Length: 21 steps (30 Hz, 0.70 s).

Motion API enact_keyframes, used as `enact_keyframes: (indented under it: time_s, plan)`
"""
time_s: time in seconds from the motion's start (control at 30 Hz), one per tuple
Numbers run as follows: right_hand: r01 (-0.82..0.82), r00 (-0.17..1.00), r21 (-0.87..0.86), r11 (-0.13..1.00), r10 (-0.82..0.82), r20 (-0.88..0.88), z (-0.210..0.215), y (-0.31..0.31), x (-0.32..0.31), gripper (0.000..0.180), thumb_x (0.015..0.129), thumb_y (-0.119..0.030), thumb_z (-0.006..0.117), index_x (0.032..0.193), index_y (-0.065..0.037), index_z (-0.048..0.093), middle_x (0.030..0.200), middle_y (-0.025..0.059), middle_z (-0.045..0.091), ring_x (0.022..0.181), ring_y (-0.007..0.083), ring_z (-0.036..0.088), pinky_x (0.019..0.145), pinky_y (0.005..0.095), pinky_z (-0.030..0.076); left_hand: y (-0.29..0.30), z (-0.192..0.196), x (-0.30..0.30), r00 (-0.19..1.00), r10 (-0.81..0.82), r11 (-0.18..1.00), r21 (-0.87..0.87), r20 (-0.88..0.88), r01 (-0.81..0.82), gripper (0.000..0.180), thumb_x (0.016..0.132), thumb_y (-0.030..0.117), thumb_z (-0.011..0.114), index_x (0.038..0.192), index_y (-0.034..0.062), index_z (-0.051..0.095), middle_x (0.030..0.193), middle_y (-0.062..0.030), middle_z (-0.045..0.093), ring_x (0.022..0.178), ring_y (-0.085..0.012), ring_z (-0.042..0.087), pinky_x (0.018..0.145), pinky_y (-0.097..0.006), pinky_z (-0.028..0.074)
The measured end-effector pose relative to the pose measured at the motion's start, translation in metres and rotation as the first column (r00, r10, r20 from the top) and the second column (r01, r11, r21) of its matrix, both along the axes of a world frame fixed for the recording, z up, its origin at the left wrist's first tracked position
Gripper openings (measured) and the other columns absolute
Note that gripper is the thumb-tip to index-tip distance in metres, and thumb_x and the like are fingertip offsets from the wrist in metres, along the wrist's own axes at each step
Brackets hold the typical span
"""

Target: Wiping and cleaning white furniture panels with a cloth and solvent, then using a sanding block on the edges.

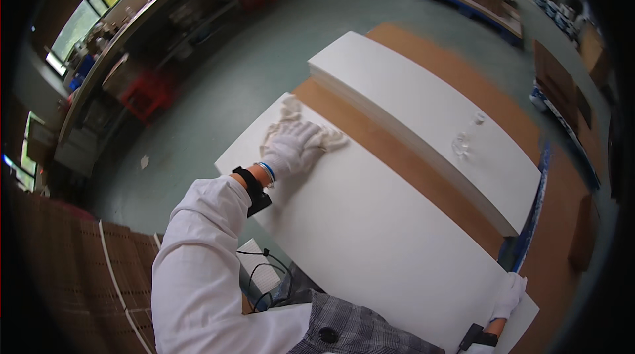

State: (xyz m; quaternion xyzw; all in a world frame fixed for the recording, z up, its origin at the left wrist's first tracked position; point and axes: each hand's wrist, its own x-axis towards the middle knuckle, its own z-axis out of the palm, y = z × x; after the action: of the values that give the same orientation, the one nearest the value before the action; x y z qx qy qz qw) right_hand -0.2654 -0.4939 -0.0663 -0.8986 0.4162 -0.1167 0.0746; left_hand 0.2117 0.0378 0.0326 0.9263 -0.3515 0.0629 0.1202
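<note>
A long white panel [370,241] lies in front of me. My left hand [291,149], in a white knit glove, presses a crumpled off-white cloth [331,137] flat against the panel's far left end. Part of the cloth is hidden under my palm. At the panel's right end, my gloved right hand [508,296] rests at the far edge, with the fingers closed over it. Each wrist wears a black strap.
Beyond the panel, a stack of white panels [423,109] sits on brown board [456,212], with small clear plastic pieces [461,145] on top. Brown cartons [79,255] are at left. A workbench with red stools [147,94] and a loaded blue pallet [466,10] stand farther off.
</note>
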Motion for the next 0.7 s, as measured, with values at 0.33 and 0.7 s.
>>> enact_keyframes:
  time_s: [0.33, 0.7]
  plan:
    - [-0.156, 0.987, -0.176, 0.972, 0.160, 0.008, 0.051, 0.034, 0.040, 0.020, 0.085, -0.022, 0.049, 0.072, -0.015, 0.062, 0.077, 0.0069, 0.064, 0.084, 0.0292, 0.059, 0.100, 0.0469, 0.038, 0.042, -0.024, 0.127, 0.989, 0.027, 0.987, 0.151, 0.145, -0.049, 0.035, 0.093, 0.014, 0.042, 0.125, 0.0126, 0.056, 0.126, -0.0125, 0.056, 0.120, -0.0323, 0.049, 0.104, -0.038, 0.038]
    - [-0.032, 0.997, -0.050, 0.998, 0.036, 0.070, 0.063, 0.045, 0.030, 0.027, 0.090, -0.026, 0.045, 0.081, -0.014, 0.067, 0.080, 0.0057, 0.065, 0.089, 0.0254, 0.060, 0.108, 0.0425, 0.033, 0.095, -0.101, 0.228, 0.938, 0.026, 0.890, -0.420, -0.345, -0.179, 0.038, 0.099, 0.026, 0.039, 0.125, 0.0018, 0.054, 0.109, -0.0154, 0.066, 0.105, -0.0293, 0.059, 0.096, -0.033, 0.043]
